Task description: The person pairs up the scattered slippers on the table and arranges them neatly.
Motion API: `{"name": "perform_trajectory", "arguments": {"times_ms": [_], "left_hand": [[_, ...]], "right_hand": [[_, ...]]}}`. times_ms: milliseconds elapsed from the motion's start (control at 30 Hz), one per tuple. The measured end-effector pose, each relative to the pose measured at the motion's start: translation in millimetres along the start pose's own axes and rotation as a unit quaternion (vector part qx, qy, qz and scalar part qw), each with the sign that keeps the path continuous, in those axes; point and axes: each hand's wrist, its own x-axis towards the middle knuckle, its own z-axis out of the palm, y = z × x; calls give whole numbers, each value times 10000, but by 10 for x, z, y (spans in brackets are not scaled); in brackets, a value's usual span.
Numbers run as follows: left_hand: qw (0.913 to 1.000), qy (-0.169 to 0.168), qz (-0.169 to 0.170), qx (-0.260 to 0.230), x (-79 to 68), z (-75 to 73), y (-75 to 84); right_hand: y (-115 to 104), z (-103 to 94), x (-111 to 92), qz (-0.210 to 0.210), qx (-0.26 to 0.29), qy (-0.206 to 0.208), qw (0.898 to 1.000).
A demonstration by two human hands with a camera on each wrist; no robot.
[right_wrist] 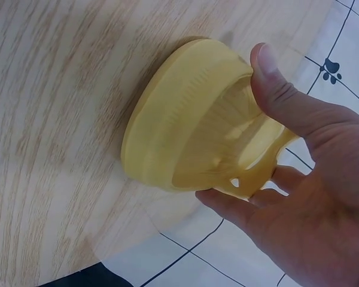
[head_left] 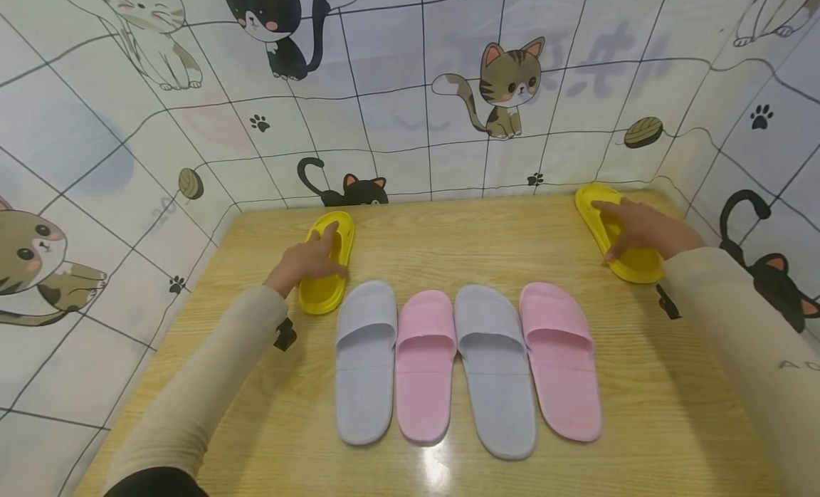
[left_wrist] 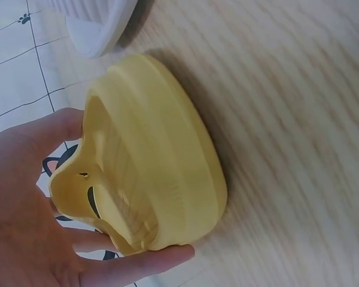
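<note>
The left hand (head_left: 310, 258) has its thumb and fingers (left_wrist: 149, 266) spread to opposite sides of the left yellow slipper (head_left: 320, 295), gripping its rim. The right hand (head_left: 647, 226) holds the right yellow slipper (head_left: 640, 265) in the same way, the thumb on one edge and fingertips on the other, bent only partway and parted by the slipper's width. Both yellow slippers are plain and rounded at the ends, with raised rims; the wrist views show a smooth, broad band at one end, a ribbed inside, and openings through which light or pattern shows. They sit toward the far left and far right of the desk (head_left: 442, 241), their far ends leaning inward; whether they rest fully on the wood I cannot tell. A beige sleeve (head_left: 218, 376) covers the left arm, and another sleeve (head_left: 724, 319), with lettering, the right. Between the hands and nearer the person, four slippers lie close together in a row, toes away: a grey one (head_left: 365, 383) just beside the left yellow slipper, a pink one (head_left: 424, 390), a second grey (head_left: 500, 390) and a second pink (head_left: 566, 383). Behind and around the desk runs a white gridded sheet (head_left: 397, 127) printed with cats, paw prints and yarn balls.
</note>
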Motion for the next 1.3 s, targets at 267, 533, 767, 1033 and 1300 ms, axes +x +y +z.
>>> {"name": "perform_trajectory", "arguments": {"times_ms": [267, 533, 767, 1033, 1300], "left_hand": [[10000, -14, -11, -98, 53, -45, 49], [9999, 55, 109, 51, 130, -65, 112], [9998, 4, 126, 139, 205, -61, 103], [9988, -417, -161, -208, 236, -155, 166], [9979, -489, -234, -362, 243, -187, 219]], "right_hand": [[40, 14, 62, 121, 9, -10, 9999], [82, 16, 90, -209, -432, 2, 9988], [82, -33, 82, -430, -575, -251, 9971], [41, -67, 22, -334, -393, -515, 9973], [3, -63, -6, 20, -384, -359, 9986]]}}
